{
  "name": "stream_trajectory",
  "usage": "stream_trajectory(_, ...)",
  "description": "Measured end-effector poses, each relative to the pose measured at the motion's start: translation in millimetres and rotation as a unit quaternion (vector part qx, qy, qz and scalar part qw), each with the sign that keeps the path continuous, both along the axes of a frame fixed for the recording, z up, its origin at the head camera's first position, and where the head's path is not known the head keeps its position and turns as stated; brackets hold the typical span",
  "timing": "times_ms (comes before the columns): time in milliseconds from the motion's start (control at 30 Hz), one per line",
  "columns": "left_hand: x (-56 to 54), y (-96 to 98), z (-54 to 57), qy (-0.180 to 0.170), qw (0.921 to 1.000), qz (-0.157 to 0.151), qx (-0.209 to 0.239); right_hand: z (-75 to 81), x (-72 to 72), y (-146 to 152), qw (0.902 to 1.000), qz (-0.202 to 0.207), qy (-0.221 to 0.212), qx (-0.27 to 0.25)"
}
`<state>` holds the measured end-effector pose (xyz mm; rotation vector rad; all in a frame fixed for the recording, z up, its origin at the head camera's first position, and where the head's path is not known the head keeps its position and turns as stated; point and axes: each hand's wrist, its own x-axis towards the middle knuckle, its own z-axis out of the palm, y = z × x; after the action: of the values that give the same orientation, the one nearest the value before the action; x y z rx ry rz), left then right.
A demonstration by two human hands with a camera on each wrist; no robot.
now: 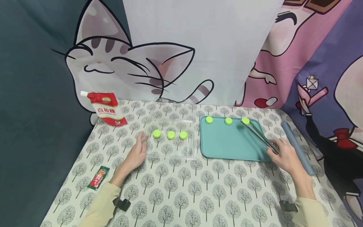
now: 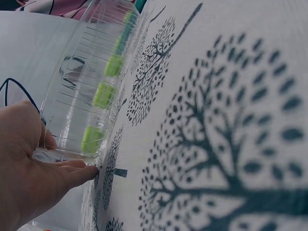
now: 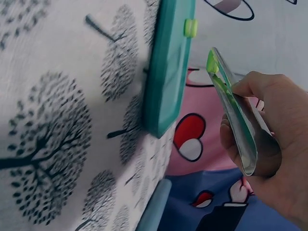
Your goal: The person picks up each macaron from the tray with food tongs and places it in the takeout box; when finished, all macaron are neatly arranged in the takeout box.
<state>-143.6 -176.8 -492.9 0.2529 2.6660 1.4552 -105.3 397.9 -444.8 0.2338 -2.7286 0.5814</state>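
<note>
My right hand point(image 1: 285, 156) holds metal tongs point(image 3: 248, 139) along their arms. Between the tong tips is a small bright green disc point(image 3: 212, 61), macaron-like in shape, raised over the far right of the teal tray point(image 1: 227, 142). Two similar green discs, one at the left point(image 1: 209, 119) and another in the middle point(image 1: 228, 121), lie along the tray's far edge. My left hand point(image 1: 138, 150) grips the left edge of a clear plastic box point(image 2: 72, 96), thumb and fingers at its corner. Inside the box, three green discs point(image 1: 171, 135) form a row; its hinged lid point(image 1: 173, 110) stands open behind.
A red and white pouch point(image 1: 107, 108) with a white cap lies at the back left. Near my left forearm is a small red and green packet point(image 1: 98, 178). A blue-grey rod point(image 1: 297, 148) lies right of the tray, beside my right hand. A printed curtain hangs behind the table.
</note>
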Motion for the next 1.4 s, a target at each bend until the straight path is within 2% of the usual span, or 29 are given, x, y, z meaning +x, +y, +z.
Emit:
stream_trajectory(167, 0.0, 0.6, -0.1, -0.001, 1.0, 0.001, 0.0, 9.7, 2.5, -14, 0.999, 0.022, 0.039, 0.005)
stream_trajectory(467, 0.8, 1.0, -0.2, 0.0, 1.0, 0.001, 0.005, 24.6, 0.7, -45, 0.9953, 0.068, 0.068, 0.012)
stream_trajectory(633, 1.2, 1.0, 0.6, 0.0, 1.0, 0.001, -0.001, 32.4, -1.5, -65, 0.9914, 0.113, 0.066, 0.005)
stream_trajectory(767, 0.7, 1.3, 0.9, -0.002, 1.0, 0.001, -0.001, 34.7, -5.6, -81, 0.9846, 0.16, 0.07, -0.002)
stream_trajectory(1000, 0.9, 2.1, 1.6, -0.003, 1.0, 0.002, 0.004, 38.1, -13.9, -113, 0.9747, 0.218, 0.052, 0.005)
stream_trajectory(1167, 0.6, 2.6, 1.1, -0.002, 1.0, 0.001, 0.005, 40.3, -20.6, -138, 0.969, 0.246, 0.013, 0.02)
stream_trajectory(1400, 0.3, 1.0, 1.1, -0.003, 1.0, 0.002, 0.0, 38.8, -33.1, -174, 0.9509, 0.309, -0.001, 0.025)
